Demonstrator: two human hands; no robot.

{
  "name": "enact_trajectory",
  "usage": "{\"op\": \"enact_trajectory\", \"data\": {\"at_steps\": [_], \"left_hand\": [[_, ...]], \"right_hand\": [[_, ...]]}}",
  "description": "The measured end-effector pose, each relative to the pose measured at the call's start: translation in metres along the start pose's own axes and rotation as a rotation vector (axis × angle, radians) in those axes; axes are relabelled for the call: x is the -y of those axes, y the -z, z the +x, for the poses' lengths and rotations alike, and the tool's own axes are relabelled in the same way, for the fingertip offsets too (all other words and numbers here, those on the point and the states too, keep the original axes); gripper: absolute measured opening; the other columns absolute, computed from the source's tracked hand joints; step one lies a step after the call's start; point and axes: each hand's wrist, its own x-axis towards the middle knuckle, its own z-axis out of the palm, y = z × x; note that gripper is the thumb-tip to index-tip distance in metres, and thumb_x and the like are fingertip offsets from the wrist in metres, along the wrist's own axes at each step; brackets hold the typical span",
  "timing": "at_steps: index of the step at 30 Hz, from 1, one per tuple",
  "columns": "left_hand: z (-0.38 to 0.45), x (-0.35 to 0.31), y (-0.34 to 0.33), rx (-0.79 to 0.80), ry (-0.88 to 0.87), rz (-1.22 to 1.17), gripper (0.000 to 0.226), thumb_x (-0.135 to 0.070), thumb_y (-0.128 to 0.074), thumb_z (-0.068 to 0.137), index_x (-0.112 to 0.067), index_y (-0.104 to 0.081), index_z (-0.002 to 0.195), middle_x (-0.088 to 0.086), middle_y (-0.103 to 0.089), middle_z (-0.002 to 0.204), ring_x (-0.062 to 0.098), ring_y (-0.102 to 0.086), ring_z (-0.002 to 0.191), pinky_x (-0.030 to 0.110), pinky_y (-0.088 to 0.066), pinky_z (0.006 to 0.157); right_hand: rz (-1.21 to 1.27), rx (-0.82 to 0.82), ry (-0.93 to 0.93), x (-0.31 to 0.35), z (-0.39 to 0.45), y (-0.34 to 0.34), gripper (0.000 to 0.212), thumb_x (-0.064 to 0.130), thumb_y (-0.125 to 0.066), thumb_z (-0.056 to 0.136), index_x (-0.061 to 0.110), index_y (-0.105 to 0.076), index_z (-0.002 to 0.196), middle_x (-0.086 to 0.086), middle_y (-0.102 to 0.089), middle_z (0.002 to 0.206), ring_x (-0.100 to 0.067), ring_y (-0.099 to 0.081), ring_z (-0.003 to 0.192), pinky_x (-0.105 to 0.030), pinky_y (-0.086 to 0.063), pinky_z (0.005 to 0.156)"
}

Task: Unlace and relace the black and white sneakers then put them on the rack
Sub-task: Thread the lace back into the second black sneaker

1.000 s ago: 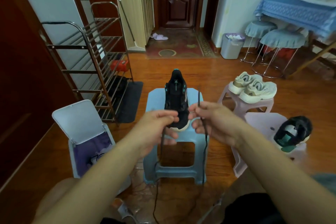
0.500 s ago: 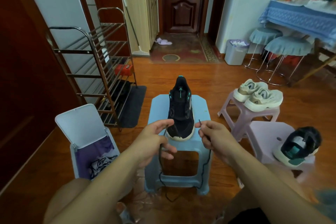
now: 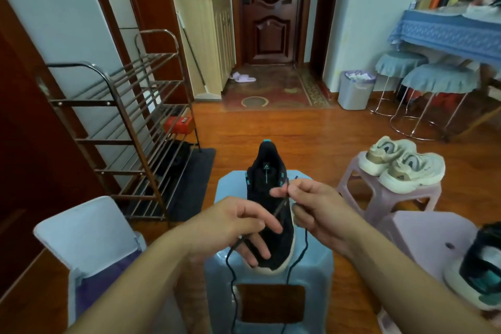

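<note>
A black sneaker with a white sole point(image 3: 267, 179) stands on the blue stool point(image 3: 227, 187), toe toward me. A black lace point(image 3: 279, 207) runs between my hands above the toe, and its ends hang down past the stool's front. My left hand point(image 3: 235, 228) pinches the lace low, just left of the toe. My right hand point(image 3: 311, 207) pinches its upper end over the shoe's right side. The second black and white sneaker point(image 3: 478, 266) lies on a lilac stool point(image 3: 423, 236) at the right. The metal shoe rack point(image 3: 127, 130) stands to the left.
A pair of cream sneakers point(image 3: 401, 165) sits on a second lilac stool point(image 3: 385, 198) beyond. An open white bin point(image 3: 89, 236) stands at my left. Two round stools point(image 3: 433, 81), a grey waste bin point(image 3: 355, 92) and a blue-clothed table point(image 3: 447, 32) line the far right. A dark mat point(image 3: 192, 179) lies under the rack.
The view has tilted up slightly. My hands, a little apart half a second ago, have closed in over the shoe's toe, and my right hand has lifted the lace end higher.
</note>
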Motion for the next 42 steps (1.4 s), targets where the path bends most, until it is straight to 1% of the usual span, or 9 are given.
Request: {"op": "enact_trajectory", "data": {"at_steps": [3,6,11,16,22,26,29,36,42], "left_hand": [[0.002,0.012,0.005,-0.024,0.064,-0.049,0.017,0.000,-0.054,0.100,0.006,-0.070,0.104,0.014,-0.075,0.114,0.029,-0.073,0.105,0.036,-0.060,0.086],[0.008,0.013,0.001,-0.222,0.108,-0.294,0.017,-0.003,-0.055,0.098,0.005,-0.070,0.098,0.023,-0.075,0.104,0.033,-0.075,0.094,0.038,-0.060,0.079],[0.026,0.016,-0.024,-0.331,0.125,-0.468,0.016,-0.008,-0.056,0.100,0.003,-0.065,0.109,0.019,-0.076,0.097,0.034,-0.076,0.086,0.035,-0.062,0.073],[0.033,0.012,-0.018,-0.446,0.086,-0.439,0.012,-0.004,-0.057,0.100,0.002,-0.064,0.108,0.021,-0.075,0.103,0.033,-0.076,0.088,0.035,-0.064,0.076],[0.030,0.024,-0.050,-0.059,-0.041,-0.461,0.057,0.005,-0.060,0.088,-0.020,-0.054,0.139,0.011,-0.072,0.123,0.026,-0.069,0.115,0.045,-0.051,0.105],[0.044,0.041,-0.038,-0.589,-0.234,0.187,0.038,0.006,-0.054,0.092,-0.021,-0.068,0.115,-0.008,-0.070,0.095,0.007,-0.068,0.088,0.027,-0.054,0.082],[0.051,0.054,-0.012,-0.617,-0.348,0.792,0.027,-0.019,-0.066,0.095,-0.036,-0.067,0.115,-0.024,-0.053,0.105,0.000,-0.050,0.106,0.019,-0.041,0.093],[0.075,0.065,-0.014,-0.550,-0.329,0.868,0.046,-0.042,-0.077,0.086,-0.045,-0.062,0.130,-0.021,-0.028,0.118,0.009,-0.027,0.123,0.027,-0.034,0.109],[0.076,0.064,-0.010,-0.546,-0.271,0.768,0.051,-0.041,-0.079,0.084,-0.042,-0.059,0.132,-0.023,-0.032,0.113,0.002,-0.027,0.116,0.011,-0.027,0.093]], "right_hand": [[-0.136,0.085,-0.031,-0.017,-0.012,0.001,0.025,0.016,-0.053,0.102,-0.004,-0.068,0.106,-0.006,-0.057,0.059,-0.012,-0.028,0.042,-0.030,-0.019,0.052],[-0.208,0.125,-0.003,-0.020,-0.018,-0.007,0.017,0.008,-0.052,0.102,-0.003,-0.065,0.098,-0.003,-0.075,0.106,-0.009,-0.032,0.041,-0.021,-0.028,0.045],[-0.334,-0.012,0.022,-0.022,-0.011,-0.003,0.020,0.011,-0.055,0.101,0.006,-0.074,0.094,-0.006,-0.049,0.050,-0.013,-0.035,0.043,-0.022,-0.030,0.047],[-0.189,-0.198,-0.027,-0.026,0.001,0.006,0.019,0.008,-0.047,0.104,-0.003,-0.060,0.098,-0.008,-0.058,0.069,-0.014,-0.036,0.047,-0.025,-0.029,0.049],[-0.092,0.003,0.011,-0.021,-0.020,0.004,0.016,0.009,-0.043,0.105,-0.002,-0.054,0.103,-0.008,-0.063,0.068,-0.014,-0.042,0.041,-0.021,-0.031,0.041],[-0.482,-0.245,-0.031,-0.031,-0.021,0.020,0.009,0.009,-0.048,0.105,0.006,-0.057,0.106,-0.010,-0.074,0.081,-0.029,-0.062,0.052,-0.024,-0.039,0.044],[-0.629,-0.387,-0.072,-0.053,-0.021,0.018,0.012,0.011,-0.055,0.101,0.014,-0.063,0.092,-0.005,-0.073,0.080,-0.020,-0.070,0.068,-0.031,-0.054,0.057],[-0.803,-0.544,-0.020,-0.069,-0.007,0.000,0.014,0.025,-0.063,0.097,0.025,-0.065,0.082,0.007,-0.063,0.075,-0.005,-0.058,0.071,-0.015,-0.039,0.056],[-0.882,-0.550,0.003,-0.072,-0.002,-0.001,0.014,0.026,-0.064,0.095,0.028,-0.064,0.081,0.009,-0.063,0.079,-0.006,-0.058,0.075,-0.020,-0.045,0.061]]}}
